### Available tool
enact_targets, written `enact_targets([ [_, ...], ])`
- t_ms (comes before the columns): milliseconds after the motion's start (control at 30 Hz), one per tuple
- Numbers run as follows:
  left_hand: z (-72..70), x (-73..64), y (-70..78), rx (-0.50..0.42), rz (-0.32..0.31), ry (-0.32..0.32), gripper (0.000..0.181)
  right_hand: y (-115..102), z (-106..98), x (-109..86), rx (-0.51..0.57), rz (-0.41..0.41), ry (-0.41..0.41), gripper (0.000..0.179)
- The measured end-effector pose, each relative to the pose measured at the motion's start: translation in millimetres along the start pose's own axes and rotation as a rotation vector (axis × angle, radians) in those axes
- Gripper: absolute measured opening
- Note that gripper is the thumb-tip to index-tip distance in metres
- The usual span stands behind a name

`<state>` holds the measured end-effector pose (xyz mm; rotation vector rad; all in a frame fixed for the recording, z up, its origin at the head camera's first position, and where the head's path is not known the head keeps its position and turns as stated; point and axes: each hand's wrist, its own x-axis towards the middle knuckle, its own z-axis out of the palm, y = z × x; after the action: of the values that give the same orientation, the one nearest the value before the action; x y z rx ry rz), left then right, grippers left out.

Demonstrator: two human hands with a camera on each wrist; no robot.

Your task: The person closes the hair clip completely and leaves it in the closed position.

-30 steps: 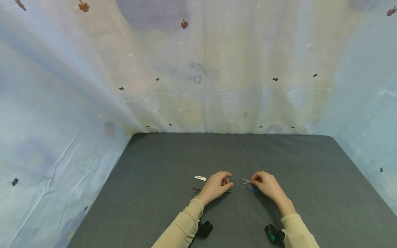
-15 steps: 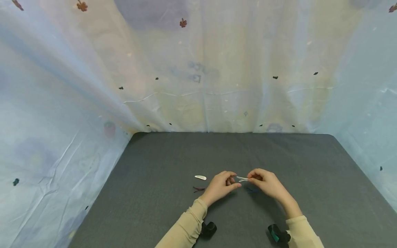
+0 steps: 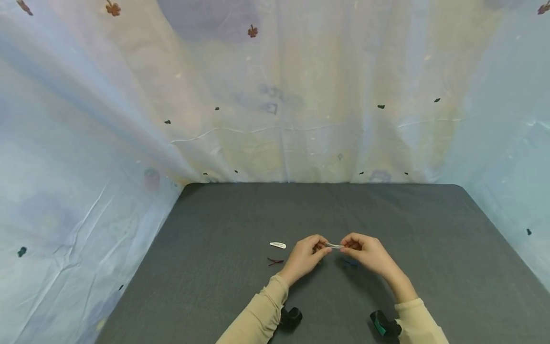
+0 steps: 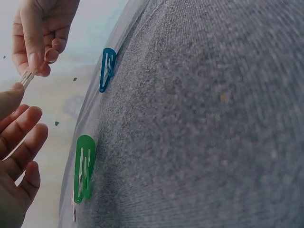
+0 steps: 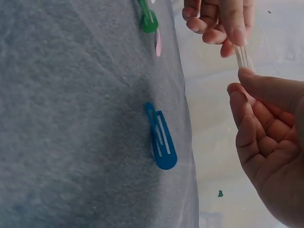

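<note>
A pale snap hair clip is held in the air between both hands. My left hand pinches one end between thumb and forefinger. At the other end, the thumb and fingertips of my right hand grip it. The two strips of the clip lie close together in the right wrist view. Below the hands, a blue snap clip and a green snap clip lie on the cloth, both with their arms sprung apart. In the head view my left hand hides the green one.
Left of my left hand, a white snap clip lies above a dark red one on the grey cloth-covered table. A pink clip shows beside the green one. A patterned curtain surrounds the table's back and sides.
Both hands have come together, the right moving left with the pale clip. The left fingers now pinch its free end, and its spread arms have come together.
</note>
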<state>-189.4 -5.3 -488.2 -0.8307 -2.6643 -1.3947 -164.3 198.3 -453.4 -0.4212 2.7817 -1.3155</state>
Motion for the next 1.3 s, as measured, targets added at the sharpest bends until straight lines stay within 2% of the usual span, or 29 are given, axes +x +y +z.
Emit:
enact_targets([
  [100, 0.5, 0.3, 0.5, -0.007, -0.019, 0.007, 0.02, 1.1, 2.9, 0.3, -0.006, -0.008, 0.021, 0.011],
  [267, 1.0, 1.0, 2.0, -0.004, -0.03, 0.045, 0.019, -0.5, 8.2, -0.2, 0.011, -0.01, 0.104, 0.007],
  [367, 0.5, 1.2, 3.9, 0.022, 0.005, 0.085, 0.018, -2.6, 11.0, -0.6, 0.026, 0.003, 0.139, 0.005],
  [567, 2.6, 0.7, 6.3, 0.157, 0.139, 0.188, 0.021, -4.9, 13.2, 0.1, 0.003, 0.025, 0.165, 0.005],
  [700, 4.8, 1.7, 5.9, 0.144, 0.139, 0.22, 0.019, -5.1, 13.6, 1.1, 0.01, 0.04, 0.191, 0.007],
  [767, 5.1, 2.4, 5.4, 0.105, 0.121, 0.21, 0.019, -4.6, 13.3, 1.1, 0.029, 0.044, 0.206, 0.011],
  [1000, 5.3, 3.1, 5.9, -0.01, 0.107, 0.101, 0.033, -0.1, 9.2, 0.4, 0.078, 0.041, 0.231, 0.011],
  [1300, 6.6, 4.9, 6.5, -0.028, 0.1, 0.109, 0.033, 4.7, 4.1, -0.8, 0.11, 0.027, 0.191, 0.017],
])
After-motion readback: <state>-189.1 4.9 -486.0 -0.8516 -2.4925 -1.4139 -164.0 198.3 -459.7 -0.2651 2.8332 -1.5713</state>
